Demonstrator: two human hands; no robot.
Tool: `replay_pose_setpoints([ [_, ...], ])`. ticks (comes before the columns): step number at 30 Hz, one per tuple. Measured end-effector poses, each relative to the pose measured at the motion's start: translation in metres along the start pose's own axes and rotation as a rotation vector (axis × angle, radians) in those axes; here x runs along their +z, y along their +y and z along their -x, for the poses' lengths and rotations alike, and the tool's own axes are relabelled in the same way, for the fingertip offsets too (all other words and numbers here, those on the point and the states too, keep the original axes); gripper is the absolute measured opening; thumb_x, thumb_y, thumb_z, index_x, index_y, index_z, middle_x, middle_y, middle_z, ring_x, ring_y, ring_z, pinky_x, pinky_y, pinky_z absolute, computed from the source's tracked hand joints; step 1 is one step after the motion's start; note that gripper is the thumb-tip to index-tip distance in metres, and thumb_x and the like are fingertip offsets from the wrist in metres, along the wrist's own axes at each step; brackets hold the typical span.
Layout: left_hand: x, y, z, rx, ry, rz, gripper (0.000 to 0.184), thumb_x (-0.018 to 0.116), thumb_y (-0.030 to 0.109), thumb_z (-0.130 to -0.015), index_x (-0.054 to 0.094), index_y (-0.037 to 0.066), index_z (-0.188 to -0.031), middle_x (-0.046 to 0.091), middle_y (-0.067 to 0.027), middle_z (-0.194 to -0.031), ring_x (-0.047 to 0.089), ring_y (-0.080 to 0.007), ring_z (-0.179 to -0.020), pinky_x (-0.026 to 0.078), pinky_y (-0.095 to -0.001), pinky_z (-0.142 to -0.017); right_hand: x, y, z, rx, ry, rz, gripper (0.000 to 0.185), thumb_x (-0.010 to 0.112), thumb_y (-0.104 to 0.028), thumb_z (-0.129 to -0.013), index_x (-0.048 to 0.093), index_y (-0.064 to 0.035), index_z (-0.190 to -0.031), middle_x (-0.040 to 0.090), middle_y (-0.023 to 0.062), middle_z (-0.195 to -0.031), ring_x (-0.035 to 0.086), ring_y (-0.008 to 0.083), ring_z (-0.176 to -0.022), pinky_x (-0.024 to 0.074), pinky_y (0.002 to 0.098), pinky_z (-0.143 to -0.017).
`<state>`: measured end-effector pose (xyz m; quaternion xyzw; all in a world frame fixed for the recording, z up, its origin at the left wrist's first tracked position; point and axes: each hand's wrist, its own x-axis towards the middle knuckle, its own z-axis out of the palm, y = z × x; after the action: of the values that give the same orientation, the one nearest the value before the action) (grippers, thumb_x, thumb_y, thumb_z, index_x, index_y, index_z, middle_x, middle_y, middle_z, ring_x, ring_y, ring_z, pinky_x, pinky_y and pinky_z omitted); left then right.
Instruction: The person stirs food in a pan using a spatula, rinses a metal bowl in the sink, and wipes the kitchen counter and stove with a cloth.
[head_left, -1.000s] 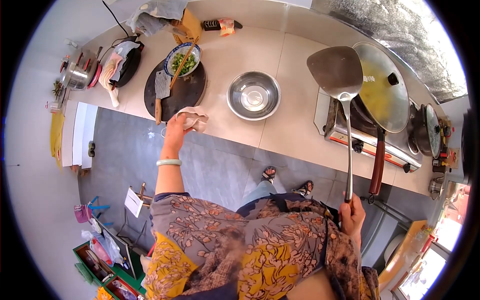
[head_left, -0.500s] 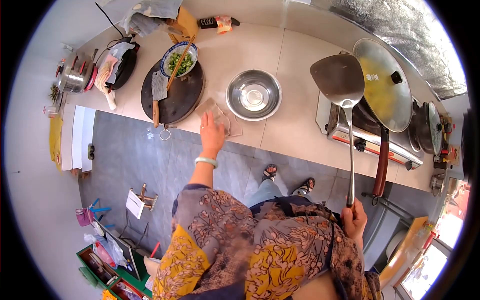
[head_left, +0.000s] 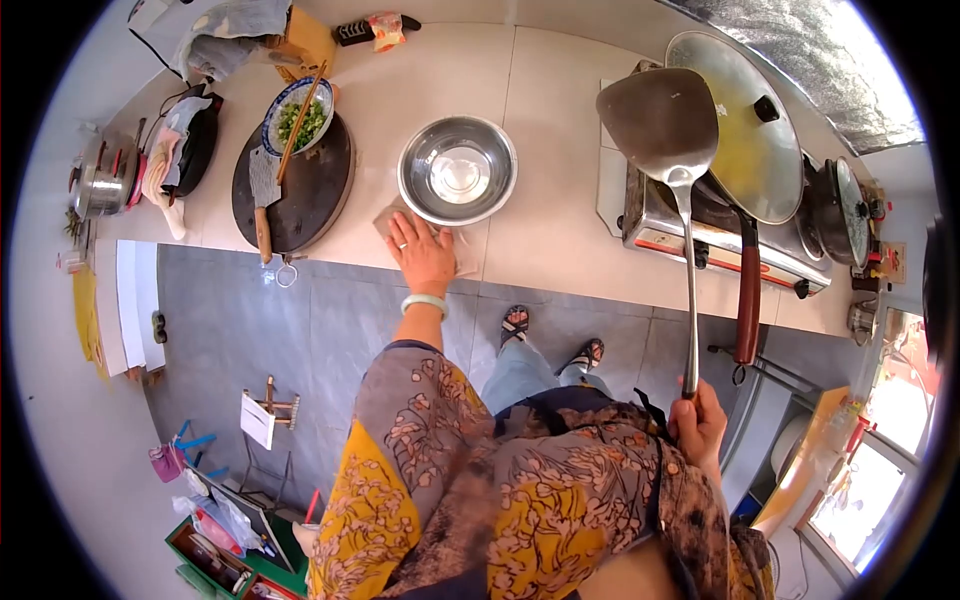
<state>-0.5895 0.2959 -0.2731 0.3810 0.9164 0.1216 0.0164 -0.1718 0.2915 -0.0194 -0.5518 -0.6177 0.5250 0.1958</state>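
Grasping a long-handled metal wok spatula by its end, right hand curled tight in head view; left hand spread flat, palm down on a pale cloth lying on the tabletop, just nearside of a stainless-steel bowl, round chopping board further left.

The left hand is no longer at the near edge of the round, dark chopping board; it now lies just beside the near rim of the round, shiny steel bowl. The thin, pale beige cloth, bunched in its grip one second ago, is now flattened on the beige surface, under extended fingers.
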Motion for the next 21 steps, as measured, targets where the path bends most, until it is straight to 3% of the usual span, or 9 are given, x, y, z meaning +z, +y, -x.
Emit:
replay_pose_setpoints([
  [11, 0.019, 0.133, 0.075, 0.016, -0.103, 0.057, 0.075, 0.044, 0.044, -0.090, 0.023, -0.006, -0.142, 0.016, -0.0277, -0.149, 0.011, -0.0397, -0.140, 0.006, -0.0505, -0.113, -0.048, 0.036, 0.013, -0.058, -0.018, 0.039, 0.034, 0.053, -0.017, -0.094, 0.049, 0.0026, -0.122, 0.054, 0.0000, -0.070, 0.045, 0.0045, -0.052, 0.0353, 0.0184, -0.047],
  [14, 0.021, 0.148, 0.083, 0.126, -0.111, 0.076, 0.075, 0.044, 0.044, -0.090, 0.023, -0.006, -0.142, 0.016, -0.0279, -0.149, 0.010, -0.0397, -0.140, 0.005, -0.0502, -0.113, -0.055, 0.040, 0.016, -0.051, -0.039, 0.040, 0.035, 0.052, -0.017, -0.094, 0.048, 0.0040, -0.122, 0.054, 0.0005, -0.070, 0.045, 0.0046, -0.052, 0.0359, 0.0185, -0.048],
  [17, 0.016, 0.150, 0.094, 0.348, -0.189, 0.079, 0.075, 0.047, 0.046, -0.089, 0.025, -0.003, -0.142, 0.019, -0.0266, -0.148, 0.011, -0.0387, -0.140, 0.006, -0.0496, -0.114, -0.055, 0.037, 0.017, 0.045, -0.024, 0.018, 0.028, 0.055, -0.008, -0.086, 0.056, 0.0003, -0.112, 0.054, -0.0005, -0.068, 0.051, 0.0065, -0.057, 0.0421, 0.0207, -0.055],
  [21, 0.007, 0.134, 0.077, 0.654, -0.297, 0.112, 0.076, 0.049, 0.049, -0.088, 0.027, 0.001, -0.142, 0.021, -0.0247, -0.148, 0.014, -0.0366, -0.140, 0.008, -0.0481, -0.114, -0.056, 0.054, 0.013, -0.074, -0.021, 0.068, 0.029, 0.058, -0.011, -0.085, 0.057, -0.0004, -0.112, 0.054, -0.0004, -0.068, 0.050, 0.0075, -0.058, 0.0416, 0.0225, -0.054],
])
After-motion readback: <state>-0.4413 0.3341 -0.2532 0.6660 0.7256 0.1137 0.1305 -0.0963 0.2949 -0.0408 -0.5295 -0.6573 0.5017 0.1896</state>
